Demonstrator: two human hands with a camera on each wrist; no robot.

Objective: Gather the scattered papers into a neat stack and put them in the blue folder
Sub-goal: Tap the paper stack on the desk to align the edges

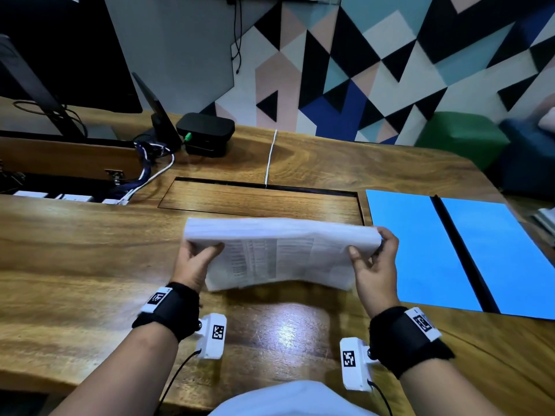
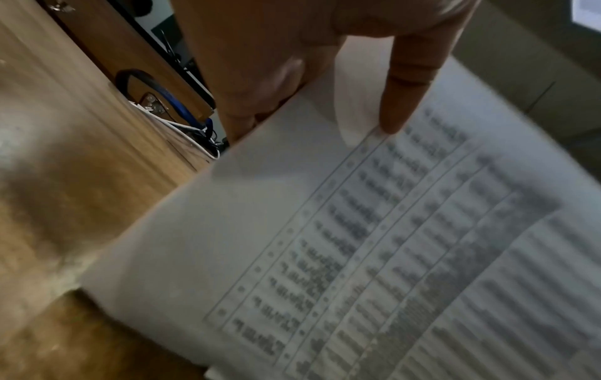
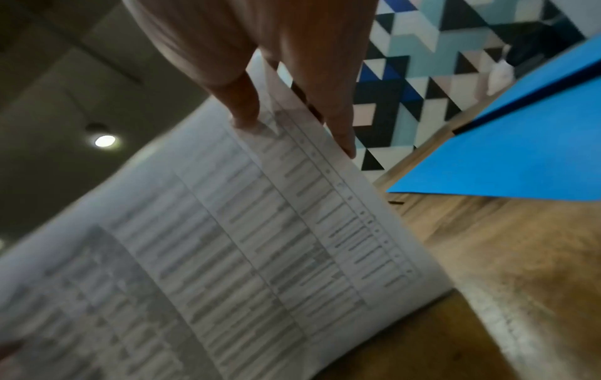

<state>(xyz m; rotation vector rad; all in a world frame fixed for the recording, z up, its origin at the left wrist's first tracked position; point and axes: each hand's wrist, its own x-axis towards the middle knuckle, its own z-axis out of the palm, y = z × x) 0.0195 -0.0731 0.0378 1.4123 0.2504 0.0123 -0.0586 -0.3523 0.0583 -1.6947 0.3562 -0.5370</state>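
Head view: stack of papers point(image 1: 279, 253) held above the wooden desk point(image 1: 75, 259), tilted, printed face toward the person. Left hand point(image 1: 195, 262) grips the stack's left edge, thumb on the front; right hand point(image 1: 375, 265) grips the right edge the same way. Blue folder point(image 1: 420, 250) lies open and flat on the desk just right of the papers, dark spine down its middle. Beyond the papers: a closed desk hatch point(image 1: 258, 199), a white cable point(image 1: 270, 157), a black box point(image 1: 205, 133); beyond and left, an open cable tray point(image 1: 75, 187).

Left wrist view: thumb pressed on blurred table print, the other fingers point(image 2: 247, 120) behind the sheets. Only here, the stack's lower corner looks close to the desk; contact unclear. Tangled cords point(image 2: 195, 128) past the fingers.

Right wrist view: thumb in front, fingers point(image 3: 338, 123) behind the edge. Folder just right of the papers, a strip of desk between. A ceiling lamp point(image 3: 105, 141) shows only here. Papers block the left hand.
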